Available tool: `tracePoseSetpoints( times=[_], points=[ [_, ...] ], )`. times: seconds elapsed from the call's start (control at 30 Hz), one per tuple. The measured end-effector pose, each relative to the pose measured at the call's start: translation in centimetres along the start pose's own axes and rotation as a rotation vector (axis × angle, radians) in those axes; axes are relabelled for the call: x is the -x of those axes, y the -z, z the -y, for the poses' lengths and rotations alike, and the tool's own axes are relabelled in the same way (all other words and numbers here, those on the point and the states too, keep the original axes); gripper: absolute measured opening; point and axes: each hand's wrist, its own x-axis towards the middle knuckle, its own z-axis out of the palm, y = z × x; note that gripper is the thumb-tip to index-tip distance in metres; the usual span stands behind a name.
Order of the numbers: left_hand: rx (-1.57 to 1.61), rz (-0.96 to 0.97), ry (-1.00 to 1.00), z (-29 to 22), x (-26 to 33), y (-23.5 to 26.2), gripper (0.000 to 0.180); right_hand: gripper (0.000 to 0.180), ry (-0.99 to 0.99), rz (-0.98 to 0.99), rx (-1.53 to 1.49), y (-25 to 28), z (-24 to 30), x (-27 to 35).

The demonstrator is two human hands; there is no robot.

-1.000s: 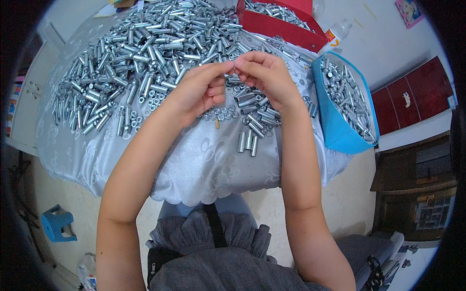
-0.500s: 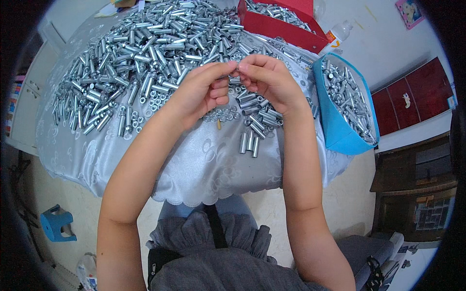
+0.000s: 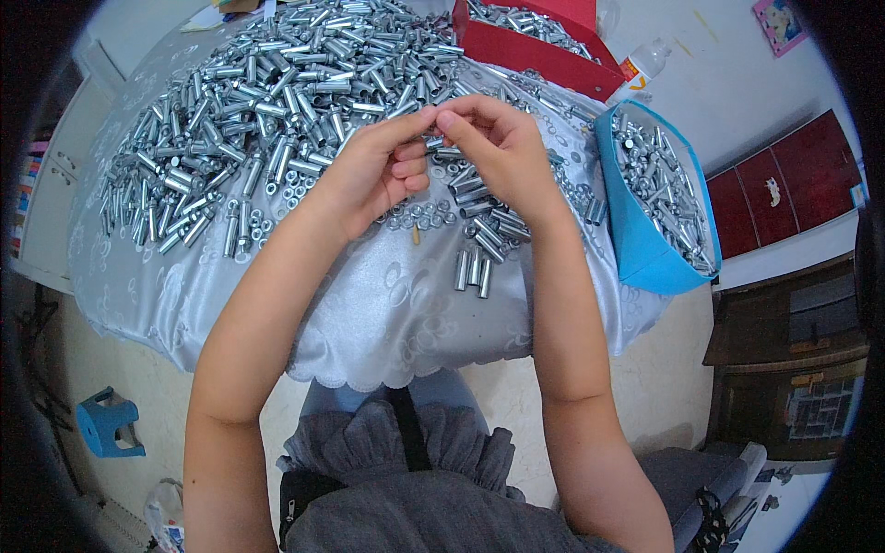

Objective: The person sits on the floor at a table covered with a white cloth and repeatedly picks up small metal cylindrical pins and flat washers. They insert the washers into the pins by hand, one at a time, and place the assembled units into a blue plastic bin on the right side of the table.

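Observation:
Fingertips touching, both hands are raised over the near part of the table. My left hand [image 3: 373, 170] is closed in a pinch of thumb and forefinger, with its other fingers curled. My right hand [image 3: 512, 161] pinches at the same spot, its thumb and forefinger meeting the left fingertips. Whatever is between them is hidden. Beneath the hands lie small metal nuts and rings [image 3: 419, 218]. Several bare metal sleeves [image 3: 474, 269] lie just below my right hand. To the left spreads a large heap of silvery sleeve anchor bolts [image 3: 304, 83], with loose nuts [image 3: 300, 187] along its near edge.
A blue fabric bin [image 3: 656, 263] full of metal bolts stands at the right edge of the table. Behind it are a red box [image 3: 544, 57] of metal parts and a white bottle [image 3: 648, 61]. A shiny grey tablecloth [image 3: 387, 323] covers the table. A blue stool [image 3: 109, 424] stands lower left.
Both hands have shifted slightly left and up. The right hand has turned, so its thumb and forefinger now reach over to the left fingertips.

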Motion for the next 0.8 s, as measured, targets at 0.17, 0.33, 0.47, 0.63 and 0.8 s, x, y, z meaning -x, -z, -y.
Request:
tracePoseSetpoints(
  times=[0.17, 0.33, 0.47, 0.63, 0.8],
  points=[
    [0.001, -0.029, 0.010, 0.0, 0.0, 0.1, 0.015, 0.017, 0.010, -0.001, 0.095, -0.1, -0.2, 0.2],
    [-0.018, -0.020, 0.007, 0.0, 0.0, 0.1, 0.015, 0.016, 0.043, -0.031, 0.146, 0.1, -0.1, 0.2],
    [-0.059, -0.009, 0.011, -0.2, 0.1, -0.2, 0.017, 0.021, -0.017, -0.070, 0.284, 1.0, 0.2, 0.0],
    [0.017, -0.080, 0.053, -0.1, -0.1, 0.3, 0.019, 0.023, -0.251, -0.067, 0.953, 2.5, 0.1, 0.4],
    [-0.013, -0.122, 0.061, -0.1, -0.2, 0.4, 0.020, 0.021, -0.324, -0.135, 1.070, 2.5, -0.4, 0.7]
  ],
)
